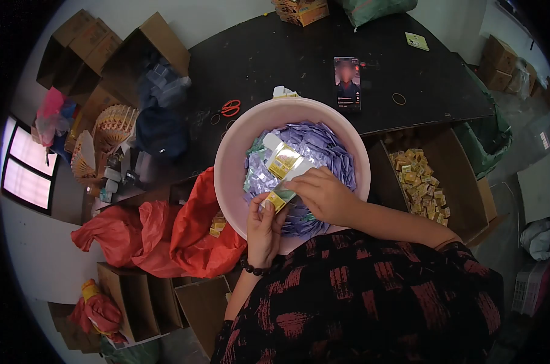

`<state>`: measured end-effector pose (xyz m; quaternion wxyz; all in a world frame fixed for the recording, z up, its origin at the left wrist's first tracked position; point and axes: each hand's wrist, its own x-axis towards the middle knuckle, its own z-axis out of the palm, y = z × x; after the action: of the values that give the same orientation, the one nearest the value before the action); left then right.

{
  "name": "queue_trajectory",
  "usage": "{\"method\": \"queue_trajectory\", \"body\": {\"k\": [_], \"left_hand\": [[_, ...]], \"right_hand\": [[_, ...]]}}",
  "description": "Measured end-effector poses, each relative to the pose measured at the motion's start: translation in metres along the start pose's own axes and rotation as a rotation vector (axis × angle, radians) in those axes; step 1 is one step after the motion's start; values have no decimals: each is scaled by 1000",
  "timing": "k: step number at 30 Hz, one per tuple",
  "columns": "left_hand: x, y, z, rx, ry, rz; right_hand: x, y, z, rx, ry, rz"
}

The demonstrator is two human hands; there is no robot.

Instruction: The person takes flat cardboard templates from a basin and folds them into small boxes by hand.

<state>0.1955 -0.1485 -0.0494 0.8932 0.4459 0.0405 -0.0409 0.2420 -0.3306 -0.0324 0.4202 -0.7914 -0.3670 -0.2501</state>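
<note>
My left hand [264, 225] grips a small yellow carton [277, 201] by its lower end, over a pink basin [225, 164]. My right hand [323, 193] is closed at the carton's upper end, fingers pinched together; what they pinch is hidden, though a pale, shiny flat piece shows beside them. Under both hands the basin is heaped with small purple sachets [331, 151], with some green ones at the left. A second yellow carton [283, 159] lies on the sachets, just beyond my hands, its white end flap raised.
On the black table [257, 54] lie a phone [347, 84], red scissors [230, 108] and rubber bands. A cardboard box [454, 170] at the right holds many small yellow cartons [419, 185]. Red bags [196, 233] sit left of the basin. Open cardboard boxes stand at the lower left.
</note>
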Motion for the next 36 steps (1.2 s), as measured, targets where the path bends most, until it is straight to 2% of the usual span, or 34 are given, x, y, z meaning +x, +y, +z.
{"method": "queue_trajectory", "body": {"k": [4,6,9,13,16,18,19,21,25,27,31,33,36], "left_hand": [[-3,7,12,-56,-19,-27],[-5,14,19,-169,-121,-237],[-4,9,4,-147,-201,-267],[-8,13,6,-181,-243,-268],[-7,9,5,-92,-173,-256],[-8,11,9,10,-190,-250],[-6,9,8,10,-190,-252],[-2,7,6,-58,-205,-325],[-10,17,24,-183,-152,-322],[-9,15,22,-41,-195,-233],[-11,13,20,12,-159,-202],[-10,10,15,51,-164,-184],[-10,9,12,87,-168,-185]], "right_hand": [[2,-7,-9,13,-71,0],[2,-10,-9,54,-44,-73],[1,-15,-1,116,-67,-159],[2,-21,-5,151,-111,-144],[-6,-18,4,191,-146,-40],[-10,-18,12,410,27,131],[-11,-15,13,410,27,132],[-10,-8,15,642,-132,212],[-8,-9,9,583,-155,272],[-7,-15,14,833,47,375],[-6,-5,14,719,-61,249],[-5,-4,17,967,-90,422],[-7,-2,18,1069,-71,474]]}}
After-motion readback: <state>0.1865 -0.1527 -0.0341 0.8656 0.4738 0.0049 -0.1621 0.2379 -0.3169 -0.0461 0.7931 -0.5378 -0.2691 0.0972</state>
